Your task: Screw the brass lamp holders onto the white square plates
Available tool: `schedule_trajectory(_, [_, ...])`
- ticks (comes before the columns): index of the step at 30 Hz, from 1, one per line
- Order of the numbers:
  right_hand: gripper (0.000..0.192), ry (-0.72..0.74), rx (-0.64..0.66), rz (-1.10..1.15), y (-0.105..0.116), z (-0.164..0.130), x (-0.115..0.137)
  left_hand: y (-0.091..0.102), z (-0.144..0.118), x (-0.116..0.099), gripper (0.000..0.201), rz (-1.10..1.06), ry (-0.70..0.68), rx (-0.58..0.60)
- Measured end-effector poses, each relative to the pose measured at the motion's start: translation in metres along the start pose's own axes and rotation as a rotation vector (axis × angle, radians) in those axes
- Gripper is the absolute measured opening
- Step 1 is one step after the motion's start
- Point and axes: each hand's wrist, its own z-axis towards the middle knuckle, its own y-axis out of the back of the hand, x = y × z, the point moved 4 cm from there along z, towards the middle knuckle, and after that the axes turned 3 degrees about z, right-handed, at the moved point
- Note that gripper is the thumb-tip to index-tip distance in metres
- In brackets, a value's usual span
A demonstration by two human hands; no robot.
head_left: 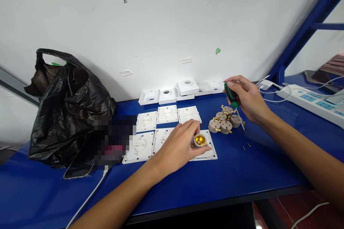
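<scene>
Left hand pinches small lamp socket on white plate; looks light, rigid, grab by rim. Right hand, at 2 o'clock, grips screwdriver.

Blue table carries a black plastic bag at left against the white wall, a phone on a white cable below the bag, and a white power strip at far right beside a blue frame post.

Left hand curled, palm down; right hand raised, fingers closed
</scene>
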Motion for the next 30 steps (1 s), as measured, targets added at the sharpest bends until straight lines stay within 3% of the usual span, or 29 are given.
schedule_trajectory(7, [0.017, 0.029, -0.015, 0.013, -0.004, -0.003, 0.004, 0.011, 0.003, 0.011, 0.034, -0.346, 0.082, 0.245])
schedule_trajectory(11, [0.025, 0.132, 0.004, -0.014, -0.013, -0.014, 0.017, 0.012, 0.004, 0.016, 0.034, -0.358, 0.089, 0.247])
schedule_trajectory(16, [0.022, 0.341, 0.054, -0.116, -0.026, -0.035, 0.031, 0.010, 0.004, 0.017, 0.034, -0.360, 0.106, 0.254])
schedule_trajectory(24, [0.026, 0.505, 0.155, -0.269, -0.035, -0.046, 0.031, 0.010, 0.004, 0.017, 0.036, -0.370, 0.124, 0.281])
schedule_trajectory(30, [0.034, 0.714, 0.269, -0.470, -0.036, -0.050, 0.039, 0.011, 0.004, 0.015, 0.032, -0.384, 0.100, 0.274])
